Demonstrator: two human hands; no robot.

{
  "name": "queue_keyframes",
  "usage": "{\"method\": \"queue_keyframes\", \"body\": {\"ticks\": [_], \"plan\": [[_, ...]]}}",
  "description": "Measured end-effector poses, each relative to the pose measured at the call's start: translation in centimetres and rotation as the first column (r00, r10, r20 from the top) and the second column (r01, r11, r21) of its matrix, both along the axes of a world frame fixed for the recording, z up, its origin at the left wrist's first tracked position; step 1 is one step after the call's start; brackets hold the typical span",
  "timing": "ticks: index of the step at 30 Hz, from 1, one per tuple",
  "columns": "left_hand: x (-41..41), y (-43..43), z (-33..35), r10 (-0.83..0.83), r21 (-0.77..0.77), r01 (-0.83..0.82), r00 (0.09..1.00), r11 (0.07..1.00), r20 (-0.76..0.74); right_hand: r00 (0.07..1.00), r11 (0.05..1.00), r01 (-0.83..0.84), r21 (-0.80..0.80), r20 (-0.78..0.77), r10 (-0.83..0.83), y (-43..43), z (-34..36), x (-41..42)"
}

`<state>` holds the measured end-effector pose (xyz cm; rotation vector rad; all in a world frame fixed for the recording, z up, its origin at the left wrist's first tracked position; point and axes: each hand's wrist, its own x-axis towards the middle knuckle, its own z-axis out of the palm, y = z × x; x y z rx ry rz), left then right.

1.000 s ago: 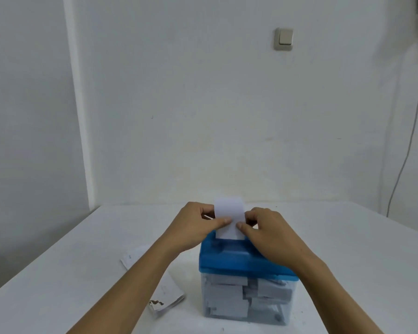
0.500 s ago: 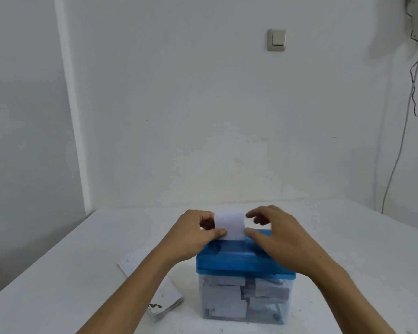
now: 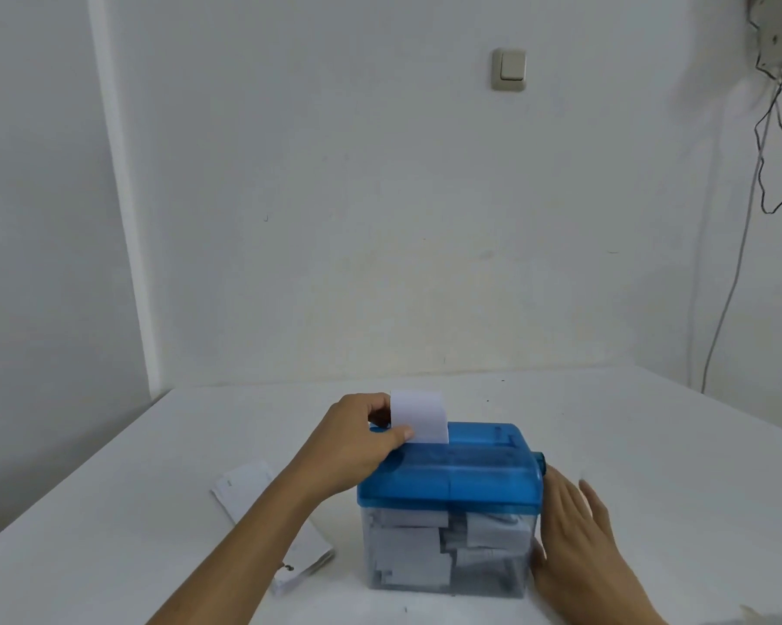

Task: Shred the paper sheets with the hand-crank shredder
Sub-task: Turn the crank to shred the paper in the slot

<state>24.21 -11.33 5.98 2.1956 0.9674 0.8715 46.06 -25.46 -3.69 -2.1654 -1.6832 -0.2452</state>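
The hand-crank shredder (image 3: 452, 480) has a translucent blue top and a clear bin (image 3: 425, 552) packed with grey-white paper pieces. A small white paper sheet (image 3: 420, 417) stands upright in the slot at the top's left end. My left hand (image 3: 357, 444) pinches the sheet's left edge between thumb and fingers. My right hand (image 3: 574, 530) sits beside the shredder's right side, fingers spread and a little blurred, holding nothing. A blue hub (image 3: 540, 460) sticks out of that side just above the hand; the crank handle itself is hidden.
A stack of paper sheets (image 3: 272, 521) lies on the white table (image 3: 650, 444) left of the shredder, partly under my left forearm. Walls close the back and left. A cable (image 3: 741, 245) hangs down the right wall.
My right hand let go of the sheet and dropped to the shredder's right side. The left hand kept its pinch, and the sheet stands slightly lower in the slot.
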Motion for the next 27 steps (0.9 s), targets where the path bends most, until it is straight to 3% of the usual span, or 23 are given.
{"method": "queue_keyframes", "body": {"ticks": [2,5,8,11,14,18,20,22,24,27], "plan": [[0.0,-0.1,0.0,0.004,0.003,-0.004,1.0,1.0,0.003,0.998,1.0,0.012,-0.021,0.07,-0.01,0.5,-0.7,-0.2],[0.2,-0.5,-0.2,0.029,-0.002,-0.029,0.999,1.0,0.015,0.996,0.997,-0.081,0.018,-0.025,0.082,-0.2,0.2,-1.0],[1.0,-1.3,-0.8,0.037,-0.078,-0.028,0.993,0.997,0.113,0.997,0.999,-0.034,0.011,-0.066,0.034,-0.9,1.5,-1.2],[1.7,-2.2,-1.8,0.075,-0.084,-0.06,0.977,0.995,0.198,0.997,0.987,0.06,-0.148,0.066,-0.051,-1.8,3.0,-1.3],[1.8,-3.1,-1.6,0.073,-0.059,-0.061,0.974,0.996,0.216,0.992,0.957,0.043,-0.288,0.127,-0.007,-3.2,6.3,-1.5],[1.5,-3.2,-1.2,0.047,-0.057,-0.037,0.982,0.998,0.184,0.996,0.798,-0.086,-0.597,-0.058,0.063,-2.9,13.6,-0.3],[1.3,-3.2,-1.1,0.04,-0.054,-0.031,0.983,0.998,0.178,0.982,0.73,-0.166,-0.664,-0.178,0.061,-1.7,16.8,0.9],[1.3,-3.2,-1.0,0.038,-0.044,-0.031,0.983,0.999,0.18,0.955,0.769,-0.235,-0.595,-0.288,0.068,-0.3,19.0,2.4],[1.3,-3.0,-1.1,0.041,-0.034,-0.035,0.983,0.999,0.178,0.896,0.856,-0.307,-0.416,-0.429,0.113,1.2,19.6,4.3],[1.4,-3.0,-1.2,0.043,-0.029,-0.038,0.985,0.999,0.168,0.702,0.873,-0.46,-0.161,-0.667,0.247,3.2,17.7,6.7]]}}
